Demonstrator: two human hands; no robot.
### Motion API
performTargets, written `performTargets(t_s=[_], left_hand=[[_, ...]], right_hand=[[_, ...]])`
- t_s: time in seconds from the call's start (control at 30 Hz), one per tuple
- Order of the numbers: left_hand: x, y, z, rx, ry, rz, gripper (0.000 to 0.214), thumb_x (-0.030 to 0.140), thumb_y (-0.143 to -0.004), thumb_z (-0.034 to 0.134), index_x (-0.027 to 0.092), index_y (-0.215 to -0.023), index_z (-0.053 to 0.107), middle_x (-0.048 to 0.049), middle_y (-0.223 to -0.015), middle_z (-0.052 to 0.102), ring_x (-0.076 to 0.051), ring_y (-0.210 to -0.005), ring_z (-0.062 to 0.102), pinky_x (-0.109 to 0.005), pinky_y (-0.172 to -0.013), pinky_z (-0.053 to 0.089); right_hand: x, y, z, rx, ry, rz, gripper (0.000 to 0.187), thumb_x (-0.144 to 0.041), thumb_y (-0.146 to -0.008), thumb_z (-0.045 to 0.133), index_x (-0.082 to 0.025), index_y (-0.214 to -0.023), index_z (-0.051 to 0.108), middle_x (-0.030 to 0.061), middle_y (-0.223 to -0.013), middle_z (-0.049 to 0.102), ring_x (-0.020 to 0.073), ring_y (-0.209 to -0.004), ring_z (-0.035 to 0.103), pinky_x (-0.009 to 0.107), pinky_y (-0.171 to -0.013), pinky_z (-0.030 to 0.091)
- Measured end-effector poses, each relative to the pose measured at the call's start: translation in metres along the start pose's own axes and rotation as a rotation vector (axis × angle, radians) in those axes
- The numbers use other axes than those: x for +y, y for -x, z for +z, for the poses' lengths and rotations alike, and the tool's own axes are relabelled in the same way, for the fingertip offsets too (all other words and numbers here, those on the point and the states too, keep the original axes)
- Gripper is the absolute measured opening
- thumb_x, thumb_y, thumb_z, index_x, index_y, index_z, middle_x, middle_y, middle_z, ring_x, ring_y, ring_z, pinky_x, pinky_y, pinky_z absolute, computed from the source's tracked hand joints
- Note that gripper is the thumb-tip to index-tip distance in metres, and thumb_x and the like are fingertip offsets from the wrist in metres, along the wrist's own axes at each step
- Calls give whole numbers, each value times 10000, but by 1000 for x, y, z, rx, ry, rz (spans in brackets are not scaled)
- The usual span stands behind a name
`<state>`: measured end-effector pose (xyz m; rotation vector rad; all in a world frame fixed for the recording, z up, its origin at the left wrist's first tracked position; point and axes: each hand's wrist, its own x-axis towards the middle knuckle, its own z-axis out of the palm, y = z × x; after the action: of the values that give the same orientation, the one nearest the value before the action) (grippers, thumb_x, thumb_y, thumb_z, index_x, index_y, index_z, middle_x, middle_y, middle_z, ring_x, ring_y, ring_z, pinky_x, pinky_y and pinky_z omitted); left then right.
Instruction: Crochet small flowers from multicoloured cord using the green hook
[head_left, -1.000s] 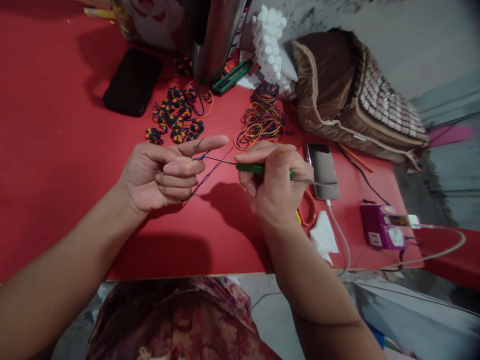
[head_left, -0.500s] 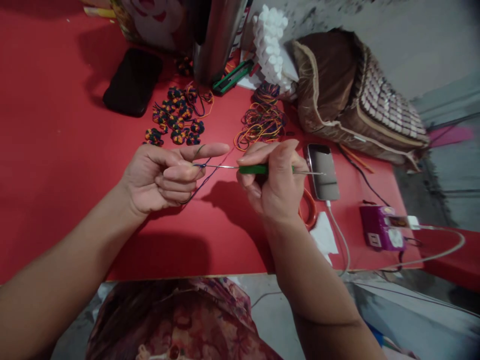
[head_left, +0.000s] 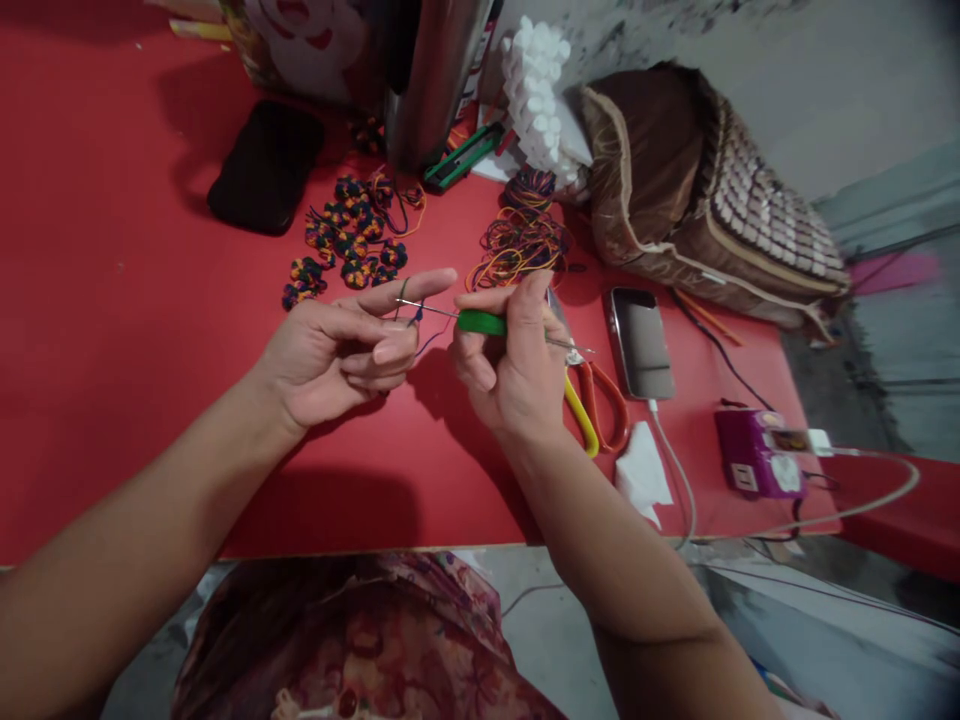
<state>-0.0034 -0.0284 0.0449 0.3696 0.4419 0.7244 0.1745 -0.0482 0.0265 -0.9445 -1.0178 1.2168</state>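
Green-handled hook (head_left: pixel 481 322) gripped at mid-frame

On my feed, the left hand (head_left: pixel 341 350), left of centre, pinches blue thread (head_left: pixel 419 315), index finger stretched rightward. I see the right hand (head_left: pixel 517 365), just right of centre, curled around the hook's handle, its tip beside that index finger.

Was a red table (head_left: pixel 112 400) under left hand (head_left: pixel 341 345) and right hand (head_left: pixel 514 355). Bore knotted balls (head_left: pixel 352 222) just beyond the left hand, a black case (head_left: pixel 266 168) farther off. Bore tangled thread (head_left: pixel 525 240) just beyond the right hand, with a green cutter (head_left: pixel 463 157), a flask (head_left: pixel 435 95) and a brown bag (head_left: pixel 652 150) farther out. Had scissors (head_left: pixel 580 415) partly hidden by the right hand and, farther right, a phone (head_left: pixel 640 342), a tissue (head_left: pixel 643 470) and a purple box (head_left: pixel 757 455).
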Motion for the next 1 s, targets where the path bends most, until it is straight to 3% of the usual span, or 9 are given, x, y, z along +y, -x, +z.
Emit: performTargets(t_s=[0.2,0.33,0.47,0.6,0.7,0.87,1.0], left_hand=[[-1,1,0,40,-103,96,451,30,-783,658,119,-1177,860,-2,-506,549,-101,-475,464,-204,-506,362],[-2,1,1,19,-153,155,416,35,-790,669,95,-1154,860,-17,-540,609,-133,-565,589,-233,-591,447],[-2,3,1,7,-206,193,432,43,-866,602,167,-1191,859,-4,-575,662,-161,-668,668,-262,-700,505],[-2,5,1,-50,-185,229,468,61,-890,630,205,-1283,840,-7,-583,684,-160,-668,659,-267,-761,539],[-2,6,3,-70,-171,209,501,46,-881,628,223,-1300,838,-6,-565,671,-149,-624,629,-247,-702,519],[-6,4,6,-37,-116,191,493,52,-813,703,106,-1290,817,-7,-557,623,-137,-583,615,-254,-728,544],[-7,3,8,-46,-82,117,513,36,-736,714,75,-1240,798,-25,-702,691,-90,-511,547,-245,-624,496]], right_hand=[[0,-7,-4,-59,-73,102,577,-782,-950,679,-231,-797,753,-81,-521,492,37,-341,271,213,-334,216],[-4,-7,-7,-138,-135,121,382,-579,-868,892,-226,-852,748,-112,-547,465,23,-373,239,187,-358,235],[-6,-5,-5,-214,-206,98,303,-435,-832,953,-234,-903,738,-130,-549,396,33,-419,235,175,-382,271],[-8,-4,-3,-231,-192,74,317,-437,-812,964,-245,-907,729,-124,-574,376,44,-444,250,192,-394,286],[-8,-4,-5,-240,-212,91,286,-442,-810,960,-258,-894,757,-118,-562,381,54,-453,241,200,-405,279],[-7,-8,-8,-271,-224,131,299,-516,-852,906,-251,-876,770,-116,-555,401,47,-429,236,185,-397,257],[-8,-8,-7,-297,-195,169,345,-529,-822,928,-227,-843,762,-114,-513,479,38,-383,296,180,-370,263]])
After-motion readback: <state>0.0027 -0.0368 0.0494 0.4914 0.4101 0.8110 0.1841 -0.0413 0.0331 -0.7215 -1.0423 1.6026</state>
